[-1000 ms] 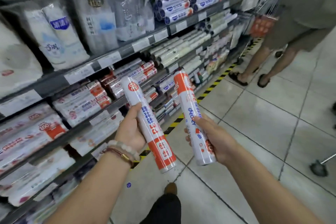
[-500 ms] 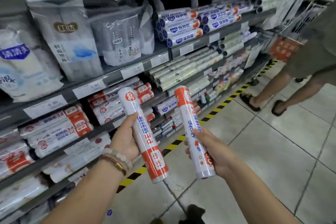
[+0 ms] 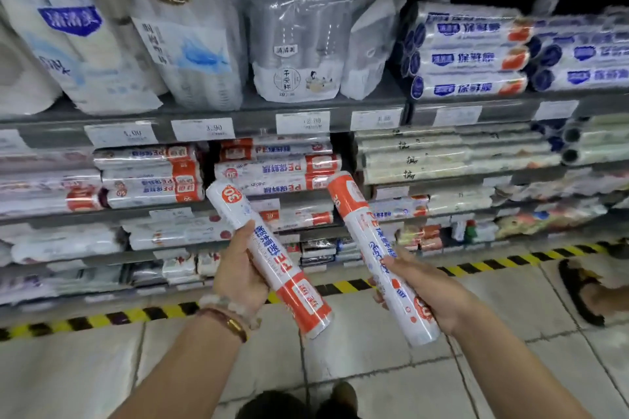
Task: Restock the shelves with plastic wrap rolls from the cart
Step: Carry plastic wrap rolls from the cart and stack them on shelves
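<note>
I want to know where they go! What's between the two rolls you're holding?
In the head view, nothing: left roll and right roll stand apart, with only shelf stock and striped floor tape behind.

Price tags (image 3: 202, 128) blurred, mostly unreadable; sandalled foot (image 3: 594, 292) cut off at right edge

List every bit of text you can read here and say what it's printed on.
"30": left roll, top end.
"GEOLY", partly blurred: right roll.
"3.90": price tag.
"4.00", faint: price tag.
"红达": tall bag.
"清清美": blue-label pack.
"PE": shelved rolls.
Other tags and labels: too blurred to read.
</note>
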